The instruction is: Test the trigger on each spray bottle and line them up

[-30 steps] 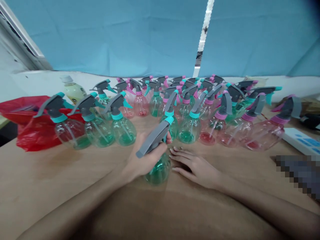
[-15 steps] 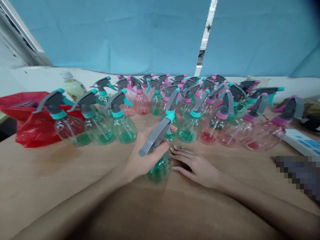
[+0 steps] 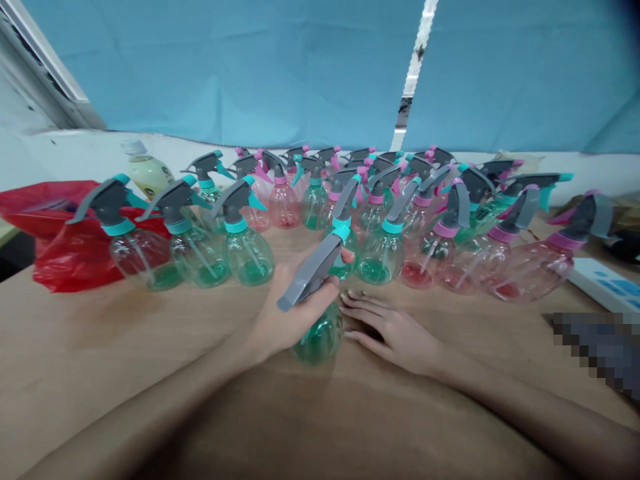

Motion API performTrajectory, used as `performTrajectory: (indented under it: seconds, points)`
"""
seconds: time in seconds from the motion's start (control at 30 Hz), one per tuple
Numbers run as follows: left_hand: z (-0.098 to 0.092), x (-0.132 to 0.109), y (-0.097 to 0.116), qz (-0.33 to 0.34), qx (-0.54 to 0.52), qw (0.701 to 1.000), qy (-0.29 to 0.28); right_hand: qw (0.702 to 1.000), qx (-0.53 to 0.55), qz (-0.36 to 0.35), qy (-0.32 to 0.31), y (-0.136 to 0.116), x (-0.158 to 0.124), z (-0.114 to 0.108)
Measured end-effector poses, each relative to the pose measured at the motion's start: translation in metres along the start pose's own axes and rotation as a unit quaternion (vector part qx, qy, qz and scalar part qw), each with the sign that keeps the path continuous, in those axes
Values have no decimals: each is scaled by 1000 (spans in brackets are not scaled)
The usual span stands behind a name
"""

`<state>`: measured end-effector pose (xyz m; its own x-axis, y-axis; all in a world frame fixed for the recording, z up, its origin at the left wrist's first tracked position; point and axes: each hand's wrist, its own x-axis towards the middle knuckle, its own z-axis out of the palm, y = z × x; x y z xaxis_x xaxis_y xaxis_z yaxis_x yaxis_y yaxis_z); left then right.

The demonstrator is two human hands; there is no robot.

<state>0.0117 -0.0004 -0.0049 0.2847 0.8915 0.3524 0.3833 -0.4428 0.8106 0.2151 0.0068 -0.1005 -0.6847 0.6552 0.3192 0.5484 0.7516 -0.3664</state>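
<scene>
The left hand (image 3: 297,319) is closed around the neck of a green spray bottle (image 3: 319,341) on the counter (image 3: 100,340), before the other spray bottles (image 3: 249,260) (pink and green); the right hand (image 3: 397,335), empty, lies palm-down beside it, fingers extended.

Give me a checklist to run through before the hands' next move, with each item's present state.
1. Left hand has hold of the green spray bottle: ok, wrapped around it below the grey spray head.
2. Right hand free of objects: ok, palm down on the table beside the bottle.
3. Base of the held bottle fully on the table: cannot tell from this angle.
4. Gap between the held bottle and the bottles behind: cannot tell; they overlap in view.
5. Red bag away from both hands: ok, over at the left.
</scene>
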Motion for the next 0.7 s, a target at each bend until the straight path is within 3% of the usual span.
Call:
performTrajectory:
  seconds: [0.7]
  points:
    - [1,1,3,24,-22,999,11,1000,-19,-3,-1,3,0,2]
